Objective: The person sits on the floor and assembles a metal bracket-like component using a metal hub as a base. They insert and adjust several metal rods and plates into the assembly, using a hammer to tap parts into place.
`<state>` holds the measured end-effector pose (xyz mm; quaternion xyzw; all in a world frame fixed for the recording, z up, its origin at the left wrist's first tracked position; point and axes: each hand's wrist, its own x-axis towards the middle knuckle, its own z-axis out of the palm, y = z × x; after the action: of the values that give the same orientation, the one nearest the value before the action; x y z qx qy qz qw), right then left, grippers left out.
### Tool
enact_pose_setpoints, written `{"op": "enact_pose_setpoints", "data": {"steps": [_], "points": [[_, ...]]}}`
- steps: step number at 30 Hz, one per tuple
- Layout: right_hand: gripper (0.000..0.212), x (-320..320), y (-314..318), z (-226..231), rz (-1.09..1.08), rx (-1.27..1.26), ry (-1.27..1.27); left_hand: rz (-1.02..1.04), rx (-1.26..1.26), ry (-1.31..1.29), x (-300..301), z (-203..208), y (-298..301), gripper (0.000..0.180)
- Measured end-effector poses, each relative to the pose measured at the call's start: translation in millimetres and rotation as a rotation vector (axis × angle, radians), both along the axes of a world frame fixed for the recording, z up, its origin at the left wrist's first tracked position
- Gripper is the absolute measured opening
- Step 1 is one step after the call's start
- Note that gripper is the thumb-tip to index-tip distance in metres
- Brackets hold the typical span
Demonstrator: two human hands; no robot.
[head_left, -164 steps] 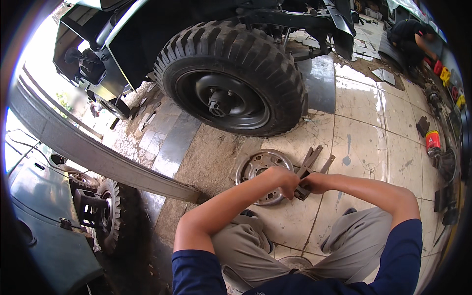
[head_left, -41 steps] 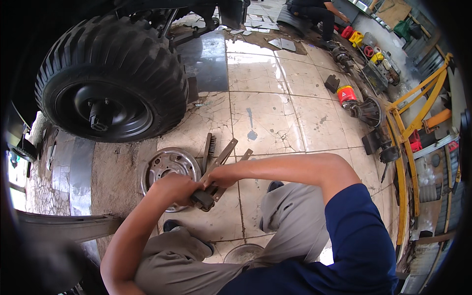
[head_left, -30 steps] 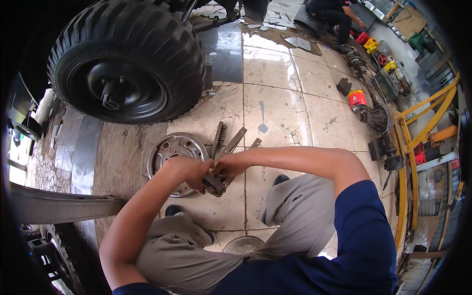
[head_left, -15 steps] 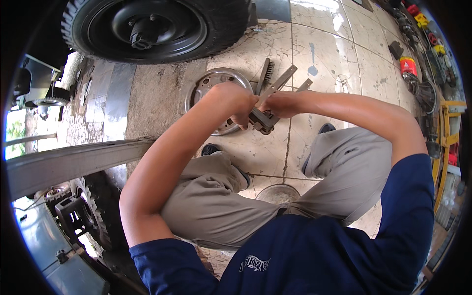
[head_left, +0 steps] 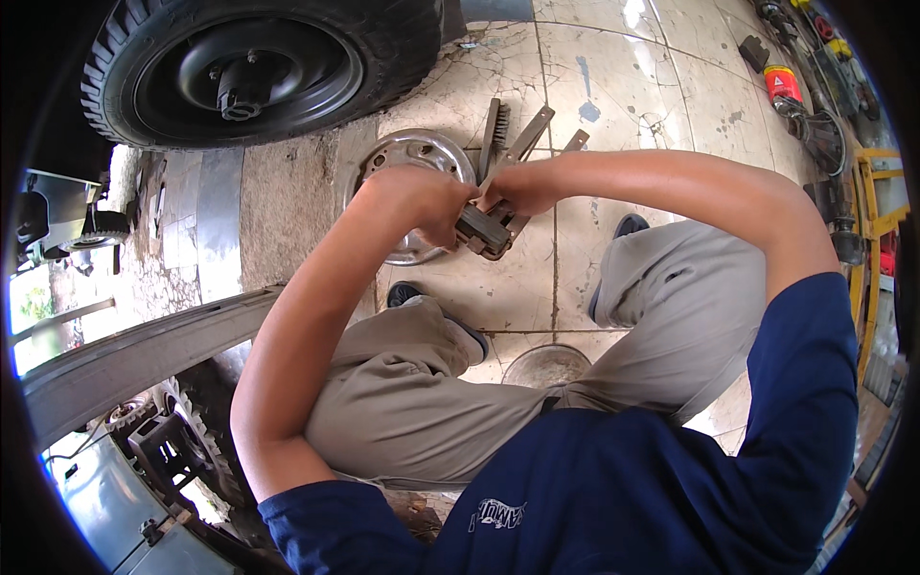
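Both my hands are closed on a dark metal bracket (head_left: 485, 233) with a blocky near end and flat arms with holes pointing away from me. My left hand (head_left: 429, 199) grips it from the left, above the edge of a round silver wheel rim (head_left: 422, 144) on the floor. From the right, my right hand (head_left: 522, 187) holds it near where the flat arms start; its fingertips are partly hidden. Just beyond my hands is a wire brush (head_left: 495, 129) with dark bristles; its lower end meets the hands, and I cannot tell whether it is touched.
A large black tyre (head_left: 259, 77) stands at the far left. A grey metal beam (head_left: 153, 335) runs in from the left. Along the right are a red and yellow can (head_left: 783, 86), axle-like parts (head_left: 822, 139) and a yellow frame (head_left: 877, 220). A round stool-like disc (head_left: 546, 366) sits between my legs.
The view has shifted slightly, so the tyre, rim and brush appear farther left. Both hands keep their hold on the bracket, which is tilted a little differently.
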<state>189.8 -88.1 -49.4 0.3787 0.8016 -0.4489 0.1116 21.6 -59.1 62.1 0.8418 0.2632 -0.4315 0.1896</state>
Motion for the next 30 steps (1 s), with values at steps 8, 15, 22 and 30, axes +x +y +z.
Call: {"op": "enact_pose_setpoints", "data": {"steps": [8, 15, 22, 30], "points": [[0.04, -4.2, -4.5, 2.8, 0.006, 0.047, 0.008, -0.002, -0.026, -0.039, -0.1, 4.7, 0.4, 0.075], [0.042, 4.5, 0.8, -30.4, 0.104, 0.166, 0.125, 0.004, -0.031, -0.044, -2.7, 2.7, 0.9, 0.082], [0.051, 39.3, 20.2, 15.3, 0.091, 0.336, -0.277, 0.021, -0.035, -0.062, -4.5, -0.3, -0.6, 0.09], [0.053, 31.4, 16.8, 8.6, 0.006, -0.05, -0.036, -0.016, -0.066, -0.19, -14.1, 14.2, 1.2, 0.098]]}}
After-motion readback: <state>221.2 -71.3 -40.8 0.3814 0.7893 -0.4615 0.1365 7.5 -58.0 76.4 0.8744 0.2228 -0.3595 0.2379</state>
